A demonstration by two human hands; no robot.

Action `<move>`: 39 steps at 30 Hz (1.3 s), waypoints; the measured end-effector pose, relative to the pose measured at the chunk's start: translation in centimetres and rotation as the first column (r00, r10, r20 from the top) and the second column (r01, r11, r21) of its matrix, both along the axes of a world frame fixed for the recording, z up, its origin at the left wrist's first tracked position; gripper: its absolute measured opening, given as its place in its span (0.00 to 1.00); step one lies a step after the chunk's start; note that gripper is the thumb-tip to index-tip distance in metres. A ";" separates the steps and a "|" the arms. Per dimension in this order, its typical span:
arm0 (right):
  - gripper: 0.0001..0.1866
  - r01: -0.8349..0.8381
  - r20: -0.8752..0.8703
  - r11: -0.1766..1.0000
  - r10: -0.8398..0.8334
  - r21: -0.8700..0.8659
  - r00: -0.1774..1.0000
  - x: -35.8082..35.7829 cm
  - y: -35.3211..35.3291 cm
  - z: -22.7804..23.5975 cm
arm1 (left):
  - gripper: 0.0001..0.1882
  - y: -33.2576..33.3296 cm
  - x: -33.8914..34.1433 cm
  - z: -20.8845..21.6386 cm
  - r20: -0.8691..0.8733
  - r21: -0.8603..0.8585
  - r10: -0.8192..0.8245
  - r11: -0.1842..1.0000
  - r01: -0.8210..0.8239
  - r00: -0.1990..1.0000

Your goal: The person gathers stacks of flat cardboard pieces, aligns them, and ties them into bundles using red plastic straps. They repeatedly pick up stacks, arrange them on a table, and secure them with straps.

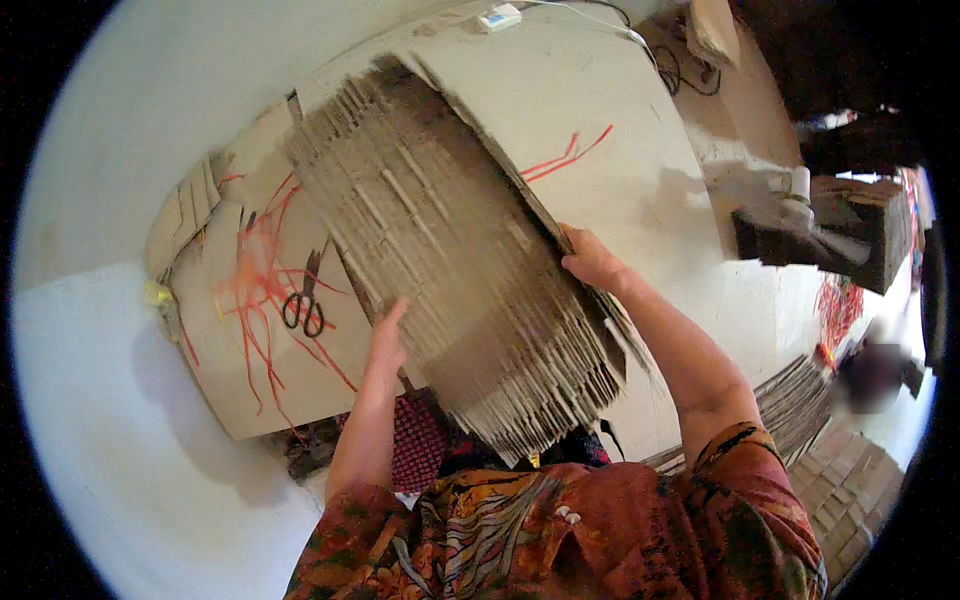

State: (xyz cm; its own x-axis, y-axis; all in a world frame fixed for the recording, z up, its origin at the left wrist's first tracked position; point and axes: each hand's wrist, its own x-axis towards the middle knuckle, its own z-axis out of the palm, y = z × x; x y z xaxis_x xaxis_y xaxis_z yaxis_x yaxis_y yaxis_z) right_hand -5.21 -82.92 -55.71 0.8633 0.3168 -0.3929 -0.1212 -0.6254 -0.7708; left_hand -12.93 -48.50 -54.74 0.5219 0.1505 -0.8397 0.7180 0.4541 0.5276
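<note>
A thick stack of grey-brown cardboard sheets [465, 250], their edges showing as many close ridges, lies slanted across the table before me. My right hand [592, 262] is closed on the stack's right edge, its fingers partly hidden behind the outer sheet. On the opposite side my left hand [388, 338] presses against the left edge, thumb lying along the top, other fingers mostly hidden. The near end of the stack reaches over the table's front, close to my body. Parts of the stack are smeared by motion.
Black-handled scissors [305, 305] and a tangle of red strips [262, 270] lie left on the pale table [640, 130]. Two red strips [570, 155] lie right of the stack. A white socket block [498, 18] sits at the back. A co-worker's blurred arm [800, 220] shows at right, near more stacked cardboard [800, 400].
</note>
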 end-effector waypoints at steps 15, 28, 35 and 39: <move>0.20 0.153 -0.089 0.963 -0.137 0.221 0.987 -0.1 1.6 9.0 | 0.27 0.2 3.0 3.3 0.234 -0.018 -0.026 0.999 0.031 0.972; 0.13 0.094 0.086 0.972 -0.077 -0.214 0.993 7.6 10.6 -3.7 | 0.39 10.0 10.9 -0.7 -0.014 0.428 -0.248 0.874 0.230 0.969; 0.13 0.191 0.054 0.967 -0.185 -0.169 0.981 2.2 5.7 1.8 | 0.40 9.5 6.9 1.4 -0.029 0.912 -0.554 0.325 0.248 0.832; 0.19 0.107 0.056 0.988 -0.101 -0.113 0.993 -3.4 0.6 8.9 | 0.35 14.7 3.9 -2.6 -0.180 0.980 -0.534 -0.026 0.197 0.826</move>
State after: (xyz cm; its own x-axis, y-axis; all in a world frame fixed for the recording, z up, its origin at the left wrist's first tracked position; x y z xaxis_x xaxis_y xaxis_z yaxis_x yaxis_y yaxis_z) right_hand -8.62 -82.30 -46.83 0.9085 0.1797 -0.3772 -0.1532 -0.6965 -0.7010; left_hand -9.01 -33.78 -57.34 0.9039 0.4274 -0.0169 0.4043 -0.8409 0.3596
